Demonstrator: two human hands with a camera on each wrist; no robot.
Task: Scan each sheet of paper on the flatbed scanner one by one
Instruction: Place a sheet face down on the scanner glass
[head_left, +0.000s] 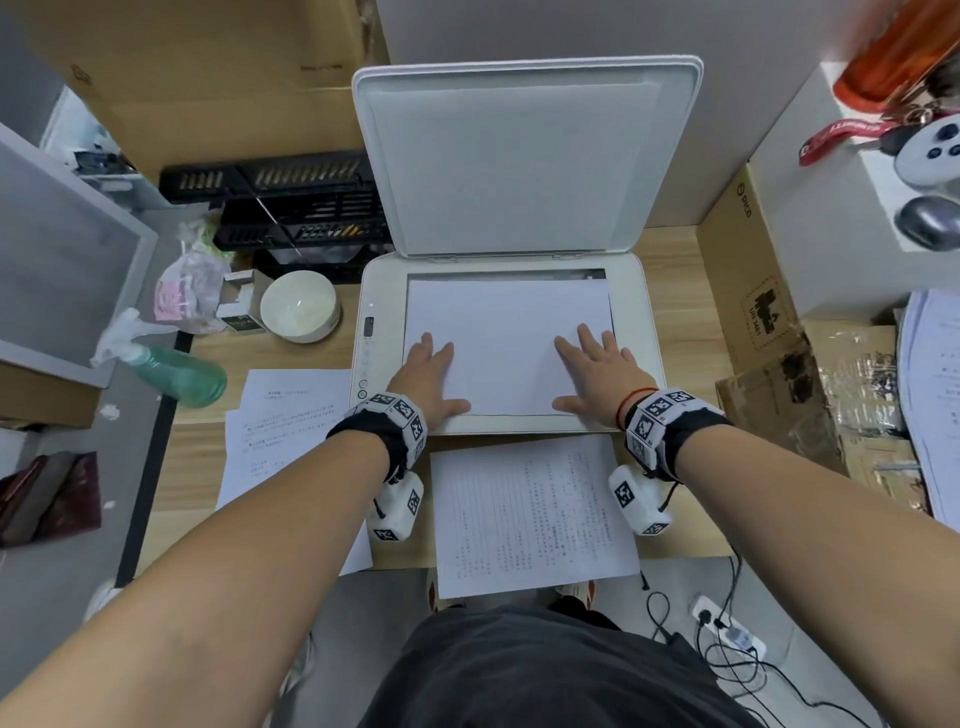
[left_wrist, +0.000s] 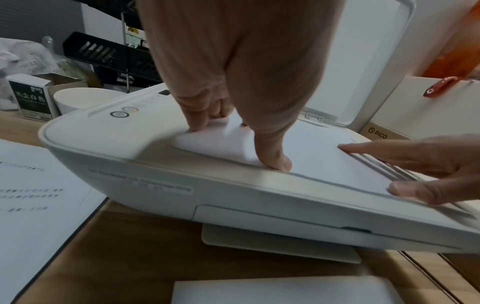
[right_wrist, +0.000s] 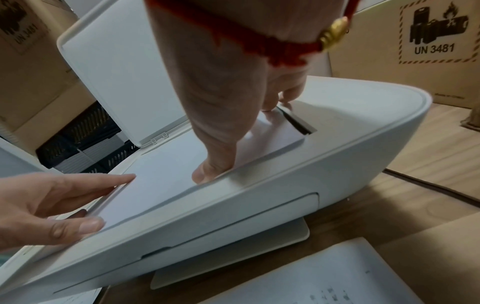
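Note:
A white flatbed scanner stands mid-desk with its lid raised upright. A blank-side-up sheet lies on the glass. My left hand rests flat on the sheet's near left part, fingers straight, thumb along the near edge. On the near right part my right hand presses flat in the same way. In the left wrist view the left hand touches the sheet; in the right wrist view the right hand presses the sheet. A printed sheet lies before the scanner, another printed sheet to its left.
A white bowl, a small box, a green spray bottle and black trays stand left of the scanner. Cardboard boxes and a paper stack crowd the right. Cables and a power strip lie on the floor.

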